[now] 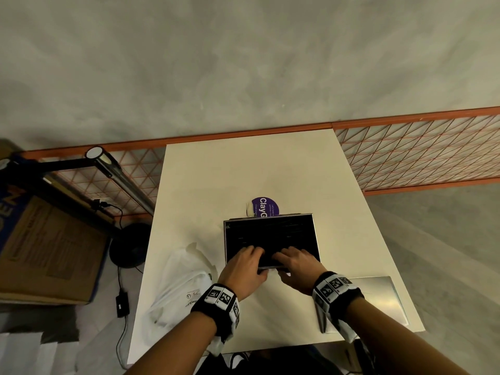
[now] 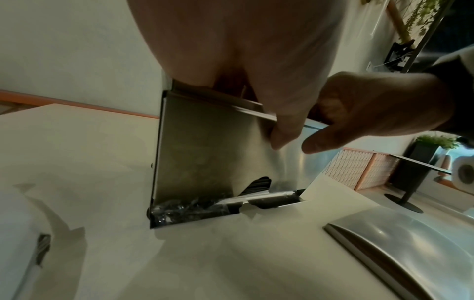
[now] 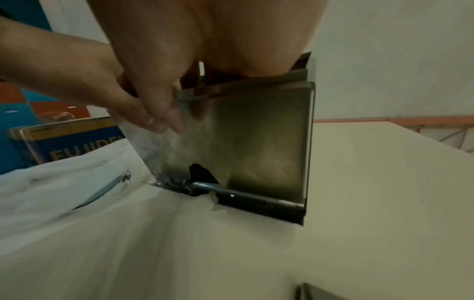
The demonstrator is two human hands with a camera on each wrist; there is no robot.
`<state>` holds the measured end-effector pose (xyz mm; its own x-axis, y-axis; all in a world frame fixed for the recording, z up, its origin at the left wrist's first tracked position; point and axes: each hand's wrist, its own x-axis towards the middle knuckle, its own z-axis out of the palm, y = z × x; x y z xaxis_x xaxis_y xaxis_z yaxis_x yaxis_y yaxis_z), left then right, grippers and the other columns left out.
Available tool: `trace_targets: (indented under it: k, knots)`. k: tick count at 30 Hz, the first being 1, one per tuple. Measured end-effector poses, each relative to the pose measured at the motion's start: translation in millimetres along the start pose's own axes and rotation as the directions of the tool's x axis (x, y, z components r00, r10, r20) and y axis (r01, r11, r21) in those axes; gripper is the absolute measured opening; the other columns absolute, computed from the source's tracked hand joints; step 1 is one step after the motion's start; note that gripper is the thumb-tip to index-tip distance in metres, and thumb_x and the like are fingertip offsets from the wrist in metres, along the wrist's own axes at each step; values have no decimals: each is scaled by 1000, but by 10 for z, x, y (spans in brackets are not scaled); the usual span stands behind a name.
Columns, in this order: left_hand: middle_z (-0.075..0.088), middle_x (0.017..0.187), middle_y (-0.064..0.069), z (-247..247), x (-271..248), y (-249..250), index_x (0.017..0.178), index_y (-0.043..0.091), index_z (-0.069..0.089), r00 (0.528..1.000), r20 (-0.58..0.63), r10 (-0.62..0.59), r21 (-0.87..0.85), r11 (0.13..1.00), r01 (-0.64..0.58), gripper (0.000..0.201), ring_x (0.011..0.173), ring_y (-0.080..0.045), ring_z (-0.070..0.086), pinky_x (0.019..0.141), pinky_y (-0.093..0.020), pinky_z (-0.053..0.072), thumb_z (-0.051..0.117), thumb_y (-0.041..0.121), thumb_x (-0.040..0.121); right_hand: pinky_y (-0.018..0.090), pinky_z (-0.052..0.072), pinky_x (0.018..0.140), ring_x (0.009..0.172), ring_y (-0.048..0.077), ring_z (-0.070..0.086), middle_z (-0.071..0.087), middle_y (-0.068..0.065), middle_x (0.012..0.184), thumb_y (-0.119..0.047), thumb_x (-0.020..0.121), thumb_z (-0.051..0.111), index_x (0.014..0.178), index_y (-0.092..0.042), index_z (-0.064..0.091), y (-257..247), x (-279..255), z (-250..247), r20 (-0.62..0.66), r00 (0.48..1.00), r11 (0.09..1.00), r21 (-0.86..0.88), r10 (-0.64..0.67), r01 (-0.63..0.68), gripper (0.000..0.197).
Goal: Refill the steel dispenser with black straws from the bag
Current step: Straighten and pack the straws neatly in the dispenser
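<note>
The steel dispenser [image 1: 315,234] stands open-topped in the middle of the white table [image 1: 243,171], filled with black straws [image 1: 270,232]. My left hand [image 1: 244,262] and right hand [image 1: 296,262] reach over its front rim side by side, fingers lying spread on the straws. In the left wrist view my left hand [image 2: 243,50] has its thumb down the dispenser's front wall [image 2: 205,152], with the right hand [image 2: 372,109] beside it. Black straws [image 3: 200,172] show in the bottom slot. The white bag [image 1: 176,288] lies to the left of the dispenser.
The steel lid [image 1: 378,299] lies on the table's near right corner. A purple round sticker [image 1: 263,207] sits behind the dispenser. A cardboard box [image 1: 48,239] and a black stand base [image 1: 130,244] are on the floor at left. An orange mesh rail [image 1: 419,150] runs behind.
</note>
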<state>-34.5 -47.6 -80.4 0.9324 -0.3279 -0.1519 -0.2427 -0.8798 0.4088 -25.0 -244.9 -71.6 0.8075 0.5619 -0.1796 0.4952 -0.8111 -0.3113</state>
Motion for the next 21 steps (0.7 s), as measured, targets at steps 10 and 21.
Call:
trace_targets:
  k: [10, 21]
  knots:
    - [64, 106, 6, -1, -82, 3, 113, 24, 57, 1000, 5, -5, -81, 997, 5, 24, 101, -16, 60, 82, -28, 48, 65, 31, 91, 43, 41, 104, 131, 20, 43, 52, -5, 139, -29, 89, 53, 144, -33, 35, -47, 27, -38, 95, 983, 985, 45, 159, -164, 58]
    - [58, 132, 3, 87, -151, 40, 133, 24, 50, 994, 102, -51, -121, 991, 63, 44, 119, -20, 58, 95, -31, 50, 66, 27, 91, 46, 41, 104, 128, 27, 47, 54, 4, 137, -15, 89, 50, 144, -33, 33, -154, -19, 42, 225, 965, 987, 54, 136, -152, 60]
